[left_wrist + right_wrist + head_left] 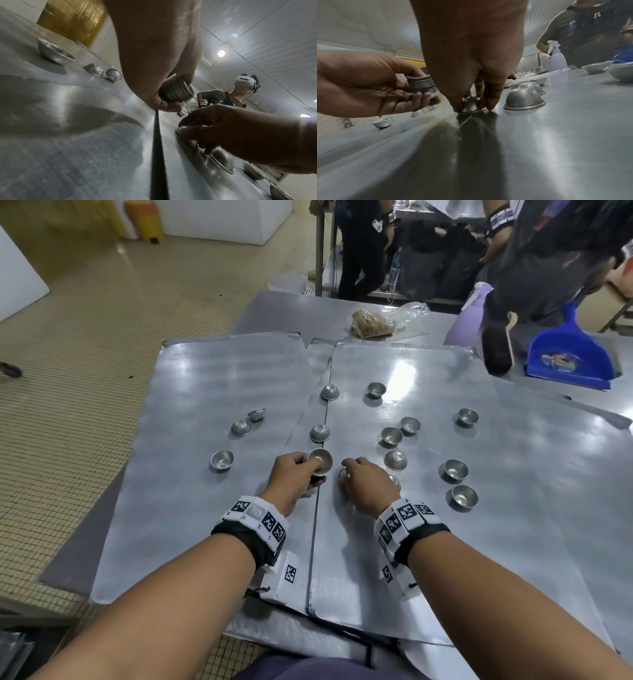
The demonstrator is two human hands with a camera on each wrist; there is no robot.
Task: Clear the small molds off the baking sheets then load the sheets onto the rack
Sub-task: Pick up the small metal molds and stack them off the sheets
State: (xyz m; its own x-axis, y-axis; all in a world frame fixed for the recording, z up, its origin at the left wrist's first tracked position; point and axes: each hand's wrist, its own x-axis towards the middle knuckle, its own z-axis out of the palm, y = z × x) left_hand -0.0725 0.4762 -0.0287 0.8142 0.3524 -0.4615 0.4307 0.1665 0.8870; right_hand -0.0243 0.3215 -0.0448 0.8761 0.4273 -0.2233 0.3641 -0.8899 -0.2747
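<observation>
head: your left hand (291, 474) grips a nested stack of molds (320, 462) over the seam between the two baking sheets (445, 542). your right hand (363, 484) curls down on one upturned mold just beside it. about a dozen loose molds lie scattered on both sheets.

left wrist: stack (176, 90) sits tight in curled fingers, rims up. keep it level, mouth open for the next one.

right wrist: fingertips (489, 104) pinch the dome of the inverted mold (471, 106), rim flat on the sheet. lift straight, flip it, seat it squarely; a skewed rim likely jams.
</observation>
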